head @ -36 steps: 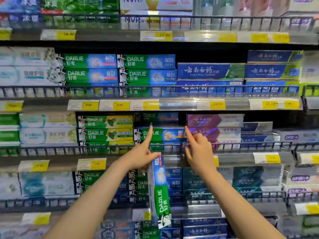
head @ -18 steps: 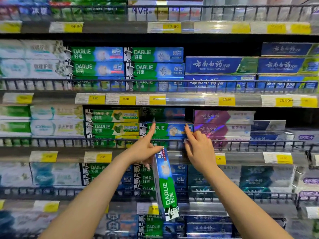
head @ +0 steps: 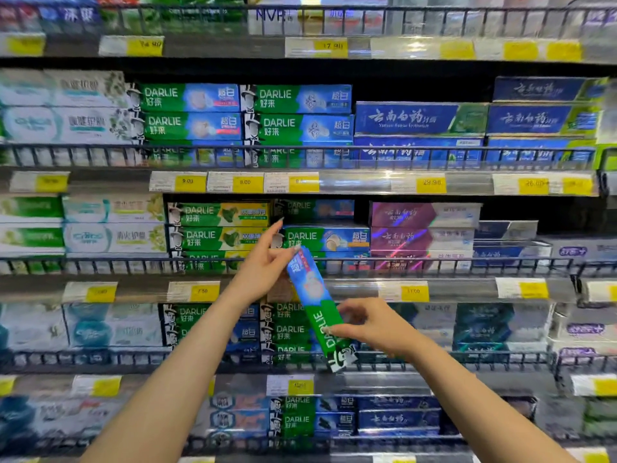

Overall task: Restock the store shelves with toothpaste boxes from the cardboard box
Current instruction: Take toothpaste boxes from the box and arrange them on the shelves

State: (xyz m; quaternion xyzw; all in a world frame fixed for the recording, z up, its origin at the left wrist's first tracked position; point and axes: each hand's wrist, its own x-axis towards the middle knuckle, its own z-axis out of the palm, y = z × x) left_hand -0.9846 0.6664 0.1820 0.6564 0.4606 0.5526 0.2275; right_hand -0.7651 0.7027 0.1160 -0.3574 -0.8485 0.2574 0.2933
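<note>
A green and blue Darlie toothpaste box [head: 317,305] hangs tilted in front of the shelves, its blue end up. My left hand [head: 263,267] holds that upper end with thumb and lower fingers, index finger pointing up at the middle shelf. My right hand [head: 367,325] pinches the green lower half of the box. Just above, a matching Darlie box [head: 327,238] lies on the middle shelf, with another [head: 317,208] set further back on top. The cardboard box is out of view.
Shelves of toothpaste boxes fill the view, each with a black wire rail [head: 434,262] along the front and yellow price tags [head: 414,292] below. Purple boxes [head: 424,228] sit right of the Darlie stack, green-yellow Darlie boxes [head: 217,225] left of it.
My right hand left the shelved box on the middle shelf, dropped down and took hold of the lower half of the held box. The left hand stayed at the box's top.
</note>
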